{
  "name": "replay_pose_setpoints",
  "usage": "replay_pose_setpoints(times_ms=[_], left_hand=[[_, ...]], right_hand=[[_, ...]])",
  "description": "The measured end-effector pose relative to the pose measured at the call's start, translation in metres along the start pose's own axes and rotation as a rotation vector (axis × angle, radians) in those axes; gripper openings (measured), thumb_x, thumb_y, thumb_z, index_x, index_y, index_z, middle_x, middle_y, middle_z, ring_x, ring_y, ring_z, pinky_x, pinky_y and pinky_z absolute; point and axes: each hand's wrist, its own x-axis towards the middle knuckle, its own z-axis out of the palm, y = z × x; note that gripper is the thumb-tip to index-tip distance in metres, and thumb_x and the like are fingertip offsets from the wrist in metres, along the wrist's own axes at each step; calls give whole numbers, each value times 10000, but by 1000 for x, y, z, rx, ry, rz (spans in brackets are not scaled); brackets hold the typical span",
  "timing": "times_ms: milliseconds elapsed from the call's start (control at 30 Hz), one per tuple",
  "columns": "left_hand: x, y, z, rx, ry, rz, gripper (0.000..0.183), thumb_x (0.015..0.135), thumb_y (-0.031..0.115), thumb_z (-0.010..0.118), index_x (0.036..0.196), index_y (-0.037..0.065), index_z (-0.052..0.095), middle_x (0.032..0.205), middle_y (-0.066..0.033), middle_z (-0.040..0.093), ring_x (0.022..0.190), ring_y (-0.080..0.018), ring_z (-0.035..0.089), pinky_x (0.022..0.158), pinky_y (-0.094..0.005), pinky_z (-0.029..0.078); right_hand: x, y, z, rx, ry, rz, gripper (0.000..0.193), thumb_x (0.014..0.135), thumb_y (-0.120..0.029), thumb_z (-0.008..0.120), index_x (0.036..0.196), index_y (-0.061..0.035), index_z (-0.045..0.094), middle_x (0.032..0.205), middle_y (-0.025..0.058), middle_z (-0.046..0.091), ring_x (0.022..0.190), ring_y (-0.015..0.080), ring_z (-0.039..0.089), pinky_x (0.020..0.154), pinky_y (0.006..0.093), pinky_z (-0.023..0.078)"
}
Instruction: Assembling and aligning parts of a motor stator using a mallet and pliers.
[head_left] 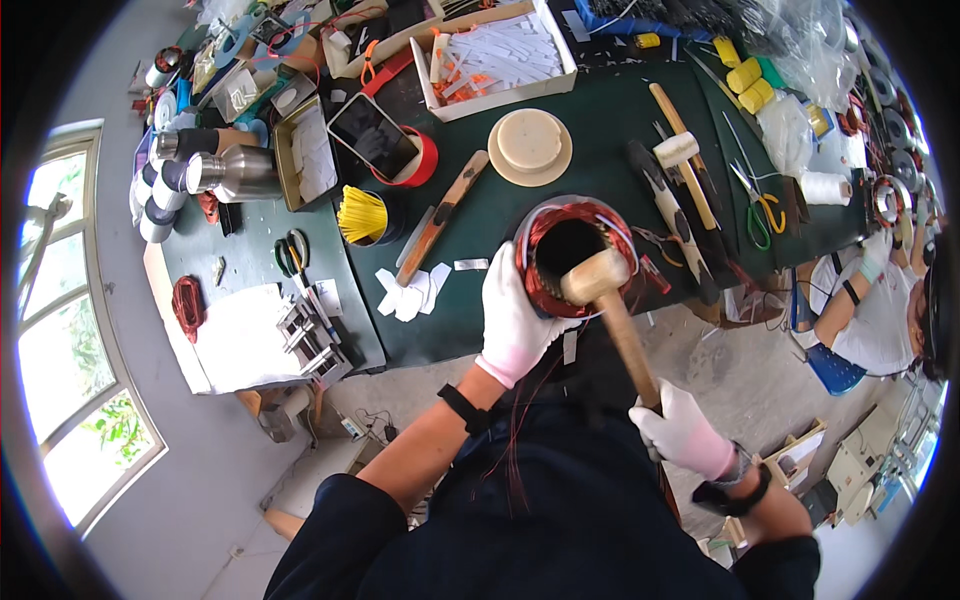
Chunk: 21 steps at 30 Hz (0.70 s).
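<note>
A ring-shaped motor stator (540,290) wound with reddish copper wire stands at the bench's front edge, its dark bore facing up. My left hand (512,318), in a white glove, grips the stator's left side, with some fingers hidden behind it. In my gloved right hand (680,432) is the handle of a wooden mallet (628,345). The mallet's pale head (596,277) overlaps the right part of the winding; whether it touches cannot be told. Thin copper wires (516,440) hang from the stator toward me.
A cream round flanged block (528,147) lies behind the stator. Left are a wooden-handled tool (445,215), a cup of yellow strips (365,215) and a phone (374,134). Right are a white-headed mallet (677,151) and scissors (757,205). Another person (870,315) sits far right.
</note>
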Motion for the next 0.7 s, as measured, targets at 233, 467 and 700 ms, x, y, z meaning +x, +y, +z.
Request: replay_pose_setpoints(times_ms=[233, 467, 700], left_hand=[[-7, -17, -18, 59, 3, 103, 1336, 544, 266, 1035, 1600, -72, 289, 1548, -316, 441, 1439, -496, 446, 1230, -538, 362], [-13, -20, -26, 88, -70, 27, 1329, 554, 272, 1036, 1605, -51, 289, 1575, -273, 431, 1456, -484, 423, 1225, -536, 359], [-26, -16, -13, 52, -60, 5, 1364, 519, 249, 1048, 1606, -50, 279, 1592, -273, 395, 1486, -484, 379, 1255, -550, 329]], right_hand=[[52, -23, -50, 801, 445, 923, 255, 1123, -219, 469, 898, -131, 550, 656, 16, 556, 504, 99, 514, 512, 289, 489], [64, -26, -45, 649, -177, 1145, 217, 1003, -190, 684, 883, -29, 603, 645, 19, 598, 527, 88, 559, 489, 288, 449], [30, -43, 17, 779, -460, 1066, 257, 987, -202, 699, 860, 4, 613, 586, 36, 585, 504, 136, 595, 500, 334, 481]])
